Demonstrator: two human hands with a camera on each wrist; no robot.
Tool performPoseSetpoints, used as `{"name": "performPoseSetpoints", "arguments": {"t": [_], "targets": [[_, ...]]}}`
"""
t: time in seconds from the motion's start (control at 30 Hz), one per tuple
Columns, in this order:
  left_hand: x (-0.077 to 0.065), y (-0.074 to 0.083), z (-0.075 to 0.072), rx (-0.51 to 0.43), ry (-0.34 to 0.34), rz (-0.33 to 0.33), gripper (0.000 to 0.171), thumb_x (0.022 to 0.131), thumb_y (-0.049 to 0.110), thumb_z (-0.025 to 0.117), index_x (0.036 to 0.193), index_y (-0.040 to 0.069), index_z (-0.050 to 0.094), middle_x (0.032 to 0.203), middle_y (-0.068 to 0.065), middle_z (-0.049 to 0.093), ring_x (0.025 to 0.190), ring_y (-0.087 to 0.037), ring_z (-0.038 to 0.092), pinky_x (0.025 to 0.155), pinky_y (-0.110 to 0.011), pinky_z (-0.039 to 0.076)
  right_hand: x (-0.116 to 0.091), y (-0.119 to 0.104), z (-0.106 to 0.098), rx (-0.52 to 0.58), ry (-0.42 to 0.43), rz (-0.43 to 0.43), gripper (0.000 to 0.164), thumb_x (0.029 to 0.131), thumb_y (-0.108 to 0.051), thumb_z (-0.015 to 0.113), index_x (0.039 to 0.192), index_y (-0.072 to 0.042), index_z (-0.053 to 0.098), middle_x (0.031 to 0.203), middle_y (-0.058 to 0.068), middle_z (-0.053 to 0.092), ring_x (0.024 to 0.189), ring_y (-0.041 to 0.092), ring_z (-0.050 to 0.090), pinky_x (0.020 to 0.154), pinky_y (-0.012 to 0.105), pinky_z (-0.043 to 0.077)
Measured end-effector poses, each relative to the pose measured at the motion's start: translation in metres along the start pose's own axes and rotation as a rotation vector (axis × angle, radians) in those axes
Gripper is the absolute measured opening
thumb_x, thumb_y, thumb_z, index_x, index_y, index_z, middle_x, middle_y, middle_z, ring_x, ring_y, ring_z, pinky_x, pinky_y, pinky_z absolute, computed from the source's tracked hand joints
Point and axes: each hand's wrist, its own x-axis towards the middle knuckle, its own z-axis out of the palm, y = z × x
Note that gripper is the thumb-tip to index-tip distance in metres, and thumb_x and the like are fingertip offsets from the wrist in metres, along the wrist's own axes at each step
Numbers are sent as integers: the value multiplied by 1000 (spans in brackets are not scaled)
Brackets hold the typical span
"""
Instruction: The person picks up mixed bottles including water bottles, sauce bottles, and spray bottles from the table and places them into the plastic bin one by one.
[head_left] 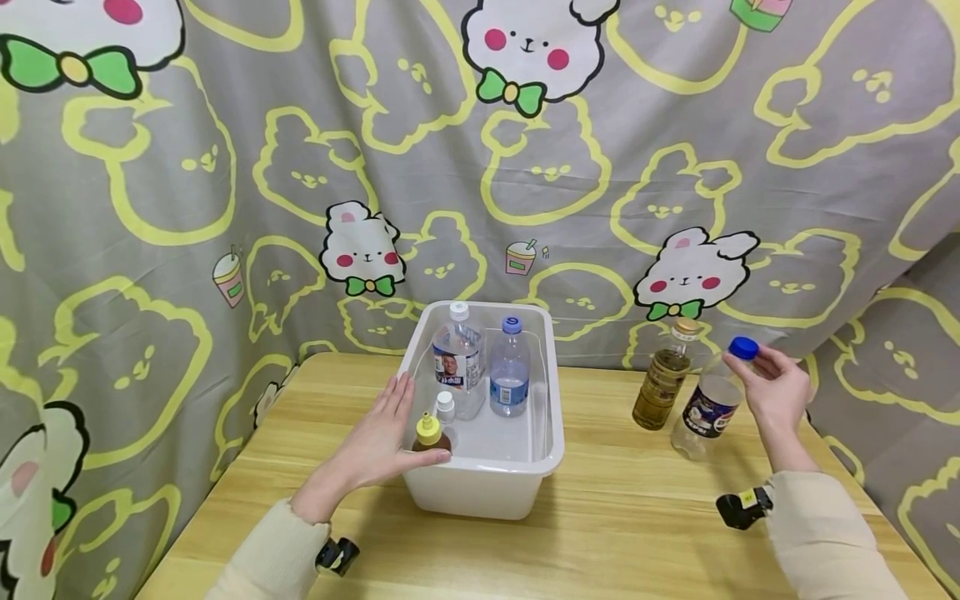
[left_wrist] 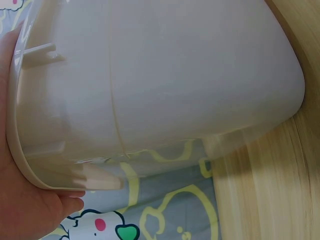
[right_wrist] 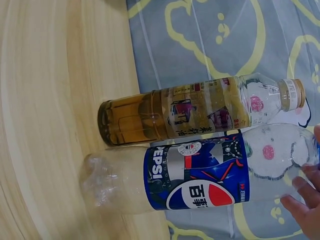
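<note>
My right hand (head_left: 782,393) pinches a clear Pepsi bottle (head_left: 707,410) near its blue cap, at the right of the table. The bottle stands slightly tilted in the head view; its Pepsi label (right_wrist: 197,175) faces the right wrist camera. Just left of it stands a glass bottle (head_left: 662,379) of amber liquid with a gold cap. My left hand (head_left: 371,442) rests with straight fingers along the left rim of a white plastic tub (head_left: 557,408). In the left wrist view the hand lies at the rim, beside the tub's outer wall (left_wrist: 175,85).
Inside the tub stand a large clear bottle (head_left: 459,371), a blue-labelled water bottle (head_left: 509,379), a small white-capped bottle (head_left: 446,406) and a yellow-capped squeeze bottle (head_left: 429,431). A patterned curtain (head_left: 555,183) hangs behind the wooden table (head_left: 607,500).
</note>
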Motion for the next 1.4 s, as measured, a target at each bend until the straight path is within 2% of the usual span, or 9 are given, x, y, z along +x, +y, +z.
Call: {"name": "performPoseSetpoints", "arguments": {"t": [0.03,0.07,0.2,0.37,0.6,0.73,0.87,1.03,1.4], "targets": [[0,0,0,-1,0,0,112,69,74,47,138,-7,13,144,-23,9,132,-33,6,106,-42,13,-3,-5,-1,2,1,23,62,66,-31,77,121,-11,56,101,-6,62,84,-1,55,75,12,46],[0,0,0,-2,-1,0,112,69,74,47,138,-7,13,144,-23,9,132,-33,5,106,-42,13,-10,-16,-1,-57,2,55,63,69,-32,74,124,-9,53,99,-8,61,83,-2,54,77,12,45],[0,0,0,-5,-2,-3,113,69,74,47,138,-7,13,144,-22,9,133,-32,4,106,-42,13,-19,-25,-3,27,-6,87,61,70,-22,75,124,-5,52,79,-21,53,70,-10,50,69,5,43],[-1,0,1,-3,1,1,113,69,74,47,138,-7,13,144,-23,9,133,-32,4,106,-41,12,-26,-27,-5,2,-7,60,58,71,-23,74,122,-4,53,74,-26,51,64,-14,49,64,3,42],[-2,0,1,-6,0,-3,113,68,74,47,139,-6,12,144,-23,8,133,-31,3,106,-41,12,-34,-29,-10,-6,-28,35,43,70,-25,75,109,-13,62,67,-31,51,61,-15,50,58,1,40],[-2,0,0,-8,-1,-5,112,68,74,47,138,-7,13,144,-23,8,132,-32,4,106,-42,13,-39,-32,-12,-38,-69,27,48,70,-27,74,114,-11,60,68,-32,51,63,-17,49,59,1,40],[-2,-1,1,-6,-2,-5,112,69,74,47,138,-7,13,144,-23,9,132,-32,4,106,-42,13,-45,-36,-11,-92,-112,-27,62,72,-30,73,122,0,52,70,-33,50,64,-19,47,60,2,41],[-2,0,0,-9,-3,-4,113,68,75,46,138,-7,13,144,-23,8,132,-32,4,106,-42,12,-54,-40,-12,-134,-155,-109,63,74,-30,71,121,6,50,69,-36,46,64,-19,46,59,2,39],[0,0,-1,-1,5,1,113,68,75,46,138,-7,13,144,-23,9,132,-32,4,106,-42,13,-68,-48,-15,-256,-202,-237,62,75,-36,69,119,5,52,78,-29,53,68,-23,41,59,3,38]]}}
